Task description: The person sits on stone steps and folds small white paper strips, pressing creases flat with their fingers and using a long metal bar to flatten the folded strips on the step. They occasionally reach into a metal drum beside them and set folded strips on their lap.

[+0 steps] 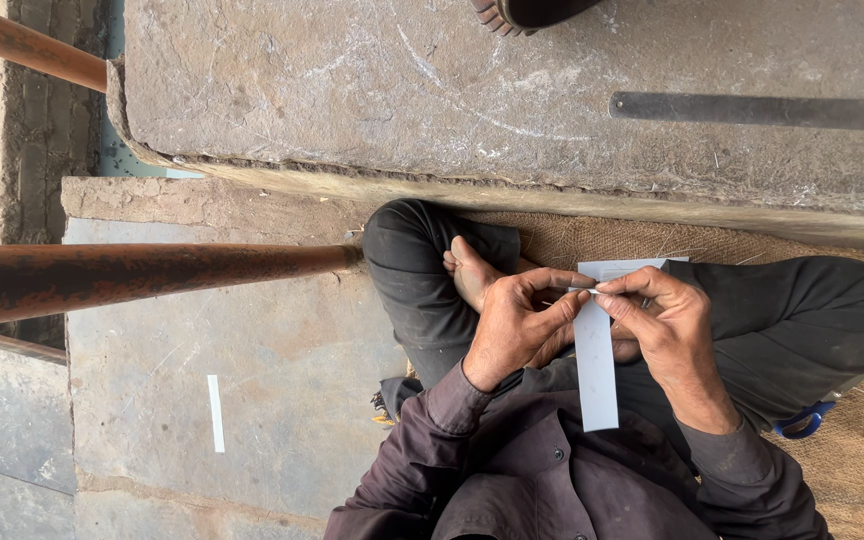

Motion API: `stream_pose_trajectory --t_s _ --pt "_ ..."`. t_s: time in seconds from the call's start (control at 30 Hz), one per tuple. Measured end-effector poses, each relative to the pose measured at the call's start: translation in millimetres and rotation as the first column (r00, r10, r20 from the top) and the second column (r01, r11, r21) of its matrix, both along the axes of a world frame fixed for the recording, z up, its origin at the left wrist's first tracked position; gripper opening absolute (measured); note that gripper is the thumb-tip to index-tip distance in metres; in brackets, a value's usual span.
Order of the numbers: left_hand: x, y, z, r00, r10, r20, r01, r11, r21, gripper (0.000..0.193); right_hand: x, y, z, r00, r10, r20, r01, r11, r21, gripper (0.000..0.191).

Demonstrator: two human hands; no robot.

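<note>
Both hands pinch the upper part of a long pale-grey flat strip, held over the lap.

Head view: the left hand (517, 325) and right hand (657, 320) meet, each grip narrow, fingertips closed on the long pale-grey flat strip (597, 375). Its long axis runs from the grip down toward the body; both hands are equally near. A white rectangular sheet (617, 268) lies just beyond the grip. A thin white strip (215, 413) lies on the stone floor (282, 360), well left of the grip. Blue scissor handles (802, 422) show to the right.

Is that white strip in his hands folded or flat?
Flat: the white strip hangs straight and uncreased, pinched near its top by left hand and right hand.
</note>
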State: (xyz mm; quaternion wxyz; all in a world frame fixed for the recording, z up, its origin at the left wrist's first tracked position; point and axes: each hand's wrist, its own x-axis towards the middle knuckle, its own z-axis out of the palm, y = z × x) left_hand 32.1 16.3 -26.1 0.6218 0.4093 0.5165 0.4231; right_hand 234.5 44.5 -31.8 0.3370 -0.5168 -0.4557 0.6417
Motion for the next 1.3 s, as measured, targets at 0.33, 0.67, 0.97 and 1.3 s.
stream_pose_trajectory --t_s 0.33,0.67,0.97,1.3 --pt "4.3 -1.8 9.0 0.998 0.043 -0.053 -0.042 0.999 0.009 0.029 -1.0 -0.3 -1.1 1.0 -0.004 -0.023 0.003 1.0 -0.025 0.01" --pt "5.6 -1.7 12.1 0.998 0.05 -0.035 -0.05 0.999 -0.004 0.027 -3.7 0.9 5.9 1.0 -0.001 -0.02 0.0 0.999 -0.045 0.011" --pt "5.7 -1.0 12.5 0.999 0.052 -0.015 -0.052 0.999 0.004 0.025 -4.9 2.3 7.3 0.999 -0.013 -0.033 0.012 0.999 -0.046 0.011" --pt "5.7 -0.1 18.7 0.996 0.064 -0.053 -0.064 0.998 0.013 0.026 -6.6 4.3 11.7 1.0 -0.009 -0.009 0.009 1.0 -0.021 0.012"
